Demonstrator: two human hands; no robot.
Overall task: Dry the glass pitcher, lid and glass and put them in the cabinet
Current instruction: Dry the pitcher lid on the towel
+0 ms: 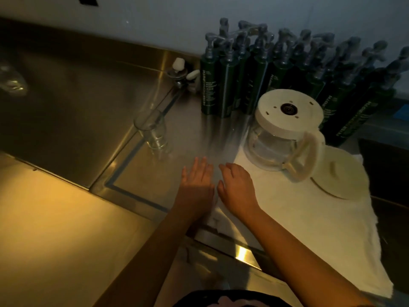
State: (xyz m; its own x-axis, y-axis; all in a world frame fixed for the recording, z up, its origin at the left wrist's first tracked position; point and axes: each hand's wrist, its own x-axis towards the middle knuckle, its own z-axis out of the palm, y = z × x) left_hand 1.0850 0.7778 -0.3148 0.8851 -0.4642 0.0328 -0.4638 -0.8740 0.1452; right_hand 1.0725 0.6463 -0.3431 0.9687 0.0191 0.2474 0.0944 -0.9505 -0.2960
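A: Empty hands: left hand flat on steel counter, right hand loosely curled at the edge of the white cloth.
B: Drying looks unstarted; next, grip the inverted glass pitcher, far right, beside cream round lid; clear glass tumbler far left.

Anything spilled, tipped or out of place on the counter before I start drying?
Nothing looks spilled or broken. The glass pitcher stands upside down on the white towel, its lid flat beside it. The glass stands upright near the edge of the sink.
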